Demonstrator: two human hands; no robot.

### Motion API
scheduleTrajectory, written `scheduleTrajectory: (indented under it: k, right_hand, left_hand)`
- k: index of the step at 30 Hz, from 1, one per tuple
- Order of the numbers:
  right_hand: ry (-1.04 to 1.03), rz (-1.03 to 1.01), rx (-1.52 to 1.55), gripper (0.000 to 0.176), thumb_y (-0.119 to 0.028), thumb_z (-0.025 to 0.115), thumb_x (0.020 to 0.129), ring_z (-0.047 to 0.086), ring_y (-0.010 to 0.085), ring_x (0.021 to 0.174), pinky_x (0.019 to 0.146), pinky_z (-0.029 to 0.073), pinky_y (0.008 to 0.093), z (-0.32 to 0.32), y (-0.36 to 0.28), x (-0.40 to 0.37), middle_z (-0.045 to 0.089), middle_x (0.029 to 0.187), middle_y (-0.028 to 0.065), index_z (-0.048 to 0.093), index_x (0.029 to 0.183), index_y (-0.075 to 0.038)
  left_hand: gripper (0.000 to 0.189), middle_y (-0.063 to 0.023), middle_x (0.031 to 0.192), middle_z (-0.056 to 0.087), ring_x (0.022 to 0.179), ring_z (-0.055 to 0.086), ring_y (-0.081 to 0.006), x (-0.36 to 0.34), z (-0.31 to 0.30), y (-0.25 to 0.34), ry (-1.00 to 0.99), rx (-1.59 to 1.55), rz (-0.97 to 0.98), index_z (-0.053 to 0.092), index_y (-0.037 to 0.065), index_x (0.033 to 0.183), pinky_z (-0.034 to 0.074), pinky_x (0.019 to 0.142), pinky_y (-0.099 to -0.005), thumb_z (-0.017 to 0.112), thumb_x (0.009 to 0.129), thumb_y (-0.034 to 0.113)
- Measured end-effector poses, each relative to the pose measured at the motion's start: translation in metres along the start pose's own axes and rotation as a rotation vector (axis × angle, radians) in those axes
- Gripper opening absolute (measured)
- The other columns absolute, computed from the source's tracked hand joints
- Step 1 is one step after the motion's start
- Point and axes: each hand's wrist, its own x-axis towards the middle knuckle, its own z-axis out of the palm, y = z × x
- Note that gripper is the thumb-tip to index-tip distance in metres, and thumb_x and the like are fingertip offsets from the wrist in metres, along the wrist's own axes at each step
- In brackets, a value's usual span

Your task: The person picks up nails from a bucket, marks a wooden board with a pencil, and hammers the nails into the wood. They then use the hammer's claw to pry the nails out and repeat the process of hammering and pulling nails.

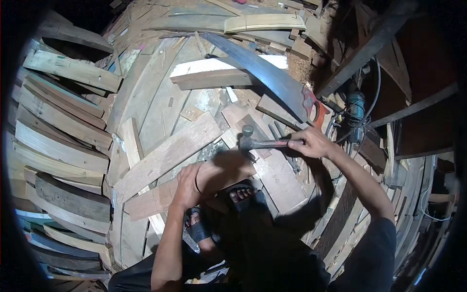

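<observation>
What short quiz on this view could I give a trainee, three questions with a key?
1. Which hand holds the hammer?
2. True or false: in this view, the handsaw's blade crosses the white-sided beam.
3. The left hand is on: A) a sandal; B) a wooden board; C) the handsaw's handle.

Key: 1. The right hand. 2. True. 3. B.

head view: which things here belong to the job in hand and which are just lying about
In the job, it seems:
- hammer, held in the right grip
- wooden piece at the left grip

Apparently lying about:
- handsaw
- white-topped timber
- teal power tool
- curved timbers along the left side
</observation>
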Motion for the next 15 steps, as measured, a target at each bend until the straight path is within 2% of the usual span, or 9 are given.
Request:
scheduleTrajectory:
  k: [3,4,5,7,9,14,15]
  right_hand:
    - [0.060,0.015,0.091,0.043,-0.044,0.066,0.104,0.069,0.0431,0.075,0.066,0.050,0.0499,0.025,0.011,-0.012,0.068,0.081,0.0240,0.077,0.101,-0.002]
    - [0.072,0.043,0.097,0.043,-0.043,0.066,0.104,0.069,0.0430,0.075,0.066,0.050,0.0498,0.026,0.010,-0.018,0.067,0.080,0.0244,0.077,0.101,-0.002]
    - [0.100,0.067,0.100,0.042,-0.042,0.066,0.104,0.069,0.0430,0.075,0.067,0.050,0.0496,0.026,0.011,-0.020,0.067,0.079,0.0249,0.077,0.101,-0.002]
    - [0.074,0.108,0.066,0.043,-0.043,0.068,0.102,0.070,0.0424,0.075,0.068,0.052,0.0487,0.022,0.014,-0.027,0.068,0.079,0.0254,0.078,0.104,-0.002]
    - [0.114,0.096,0.068,0.043,-0.045,0.069,0.102,0.070,0.0412,0.073,0.066,0.051,0.0489,0.022,0.010,-0.031,0.068,0.078,0.0231,0.078,0.103,-0.003]
    - [-0.039,0.003,-0.230,0.050,-0.060,0.065,0.101,0.071,0.0410,0.072,0.065,0.053,0.0522,-0.015,0.008,-0.011,0.072,0.077,0.0187,0.080,0.097,-0.013]
    - [-0.096,0.046,-0.281,0.055,-0.065,0.062,0.101,0.071,0.0401,0.074,0.066,0.051,0.0513,-0.030,-0.008,-0.002,0.072,0.076,0.0181,0.079,0.097,-0.012]
  left_hand:
    - [0.107,-0.0179,0.138,0.063,0.132,0.056,-0.0414,0.000,0.001,-0.008,-0.005,0.003,-0.010,0.055,0.009,0.149,0.041,0.117,-0.0503,0.104,0.058,0.034]
    - [0.107,-0.0189,0.137,0.064,0.131,0.057,-0.0428,0.002,0.000,-0.008,0.026,0.030,0.056,0.056,0.007,0.149,0.043,0.116,-0.0512,0.104,0.058,0.034]
    - [0.108,-0.0208,0.139,0.063,0.132,0.057,-0.0440,0.004,-0.005,-0.007,-0.022,-0.027,0.022,0.055,0.005,0.150,0.043,0.116,-0.0515,0.104,0.059,0.036]
    - [0.110,-0.0225,0.139,0.063,0.133,0.056,-0.0450,0.004,0.013,-0.033,0.071,0.057,0.066,0.054,0.004,0.151,0.044,0.116,-0.0513,0.104,0.059,0.037]
    - [0.106,-0.0210,0.137,0.063,0.130,0.054,-0.0424,0.005,0.005,-0.019,0.049,-0.036,0.053,0.053,0.006,0.154,0.040,0.115,-0.0508,0.099,0.063,0.032]
    - [0.109,-0.0179,0.136,0.061,0.130,0.053,-0.0399,0.008,0.013,-0.019,-0.016,0.073,-0.021,0.049,0.007,0.153,0.037,0.112,-0.0509,0.101,0.061,0.034]
    - [0.109,-0.0173,0.136,0.060,0.131,0.052,-0.0396,0.009,0.015,-0.014,-0.025,0.077,-0.036,0.049,0.008,0.153,0.037,0.113,-0.0511,0.101,0.061,0.033]
